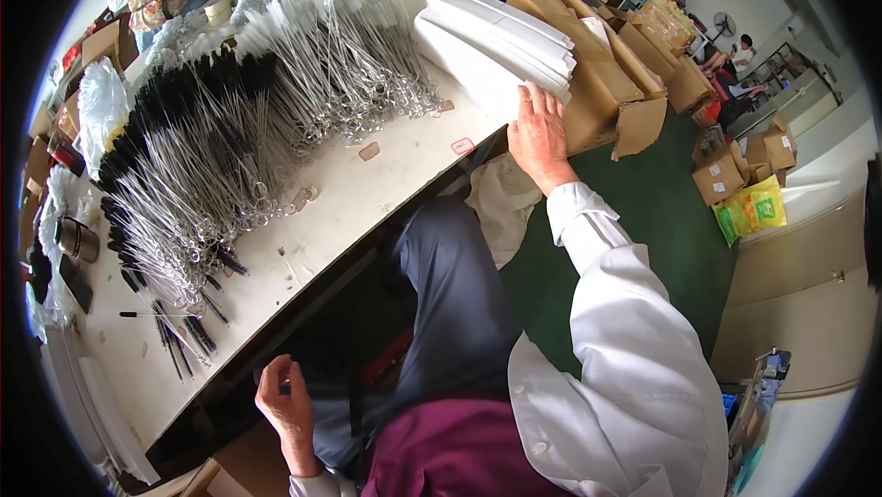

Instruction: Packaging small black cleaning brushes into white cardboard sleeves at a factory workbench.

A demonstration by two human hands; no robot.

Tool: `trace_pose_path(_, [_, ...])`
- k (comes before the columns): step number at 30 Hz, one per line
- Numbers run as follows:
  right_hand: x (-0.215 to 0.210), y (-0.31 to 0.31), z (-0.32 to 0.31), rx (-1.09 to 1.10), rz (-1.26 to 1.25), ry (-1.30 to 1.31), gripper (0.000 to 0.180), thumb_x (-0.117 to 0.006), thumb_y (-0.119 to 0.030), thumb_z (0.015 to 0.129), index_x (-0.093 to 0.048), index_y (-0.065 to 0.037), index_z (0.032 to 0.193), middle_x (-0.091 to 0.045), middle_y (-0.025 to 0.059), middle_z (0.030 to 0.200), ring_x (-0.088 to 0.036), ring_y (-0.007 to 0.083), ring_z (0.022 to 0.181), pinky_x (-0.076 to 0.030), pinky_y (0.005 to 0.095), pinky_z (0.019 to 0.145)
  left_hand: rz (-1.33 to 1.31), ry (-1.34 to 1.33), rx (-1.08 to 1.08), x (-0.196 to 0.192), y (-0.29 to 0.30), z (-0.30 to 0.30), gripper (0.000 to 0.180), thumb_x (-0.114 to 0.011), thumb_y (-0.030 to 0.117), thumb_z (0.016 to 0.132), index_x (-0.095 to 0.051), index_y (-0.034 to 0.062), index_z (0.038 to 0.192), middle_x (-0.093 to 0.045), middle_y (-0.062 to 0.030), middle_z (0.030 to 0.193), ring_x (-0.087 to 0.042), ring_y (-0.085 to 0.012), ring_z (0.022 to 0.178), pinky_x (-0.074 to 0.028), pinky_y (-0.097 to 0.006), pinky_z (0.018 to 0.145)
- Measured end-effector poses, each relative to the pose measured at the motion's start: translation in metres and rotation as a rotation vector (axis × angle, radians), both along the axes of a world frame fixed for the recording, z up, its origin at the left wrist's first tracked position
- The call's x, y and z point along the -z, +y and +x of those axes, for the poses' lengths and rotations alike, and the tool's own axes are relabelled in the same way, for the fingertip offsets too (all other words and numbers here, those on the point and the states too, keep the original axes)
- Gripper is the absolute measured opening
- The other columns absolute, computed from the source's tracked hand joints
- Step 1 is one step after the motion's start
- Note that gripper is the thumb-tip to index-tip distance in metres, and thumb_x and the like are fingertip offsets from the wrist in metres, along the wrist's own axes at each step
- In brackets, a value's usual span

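Note:
My right hand (540, 136) reaches to the right end of the table, its fingers stretched out against the near edge of a stack of thin white sheets (491, 42). Whether these are paper or plastic bags I cannot tell. Low beside my lap, my left hand (287, 405) hangs off the table edge with its fingers loosely bent, a gap by the thumb and nothing visible in it. Wire-handled brushes with looped ends lie in a long heap on the table: black-bristled brushes (197, 143) at left, white-bristled brushes (335, 65) farther back.
The pale table (344, 194) runs diagonally, with a few loose black brushes (175, 345) near its left end. Open cardboard boxes (588, 65) stand against its right end. A white cloth (503, 208) hangs below the edge. Farther right are cartons (721, 171) and a yellow-green bag (751, 210).

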State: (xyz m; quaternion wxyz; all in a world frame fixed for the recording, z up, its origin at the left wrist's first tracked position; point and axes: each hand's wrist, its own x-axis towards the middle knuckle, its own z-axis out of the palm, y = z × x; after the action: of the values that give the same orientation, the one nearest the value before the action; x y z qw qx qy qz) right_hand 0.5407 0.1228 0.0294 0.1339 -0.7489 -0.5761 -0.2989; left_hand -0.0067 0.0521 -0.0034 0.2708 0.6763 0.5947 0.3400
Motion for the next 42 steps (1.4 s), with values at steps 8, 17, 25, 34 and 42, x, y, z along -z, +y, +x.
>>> trace_pose_path(8, [-0.039,-0.007,-0.009,-0.078,0.197,0.145,0.059,-0.074,-0.008,0.08,-0.054,0.002,0.135,-0.054,0.0217,0.138,-0.051,0.0389,0.128,-0.04,0.0467,0.112,0.014,0.0,0.069,-0.011,0.0,0.008,0.014,-0.069,-0.002,0.088,-0.071,-0.0021,0.102,-0.073,-0.0159,0.092,-0.074,-0.0231,0.084,-0.057,-0.031,0.076])
trace_pose_path(17, [-0.066,-0.035,-0.186,-0.941,-0.104,0.607,0.056,-0.076,-0.005,0.077,-0.057,-0.001,0.13,-0.057,0.019,0.131,-0.058,0.0384,0.119,-0.05,0.0468,0.103,0.476,0.417,0.409,-0.09,0.026,0.063,0.06,-0.079,0.008,0.079,-0.057,-0.0018,0.134,-0.054,-0.0235,0.144,-0.051,-0.0452,0.132,-0.039,-0.055,0.114])
trace_pose_path(25, [-0.036,-0.041,-0.239,-1.154,-0.312,0.56,0.052,-0.076,-0.009,0.075,-0.063,0.005,0.124,-0.058,0.0195,0.135,-0.057,0.0335,0.122,-0.045,0.0428,0.109,0.482,0.537,0.56,-0.086,0.051,0.071,0.078,-0.082,0.01,0.074,-0.048,-0.0044,0.143,-0.055,-0.0249,0.138,-0.051,-0.0436,0.13,-0.039,-0.053,0.115])
trace_pose_path(34, [-0.024,-0.026,-0.259,-1.153,-0.221,0.445,0.059,-0.082,-0.013,0.074,-0.063,0.001,0.128,-0.059,0.0164,0.136,-0.055,0.0339,0.129,-0.044,0.0462,0.11,0.248,0.605,0.5,-0.076,0.062,0.054,0.065,-0.082,0.014,0.071,-0.056,-0.002,0.128,-0.062,-0.015,0.107,-0.064,-0.0336,0.098,-0.053,-0.045,0.083])
trace_pose_path(42, [0.003,-0.04,-0.268,-0.76,-0.157,0.653,0.048,-0.081,-0.01,0.081,-0.064,0.0,0.125,-0.065,0.0147,0.114,-0.063,0.0326,0.107,-0.053,0.0429,0.091,0.277,0.63,0.379,-0.061,0.062,0.05,0.067,-0.081,0.016,0.072,-0.055,-0.0016,0.131,-0.064,-0.0157,0.114,-0.065,-0.0343,0.104,-0.054,-0.045,0.089])
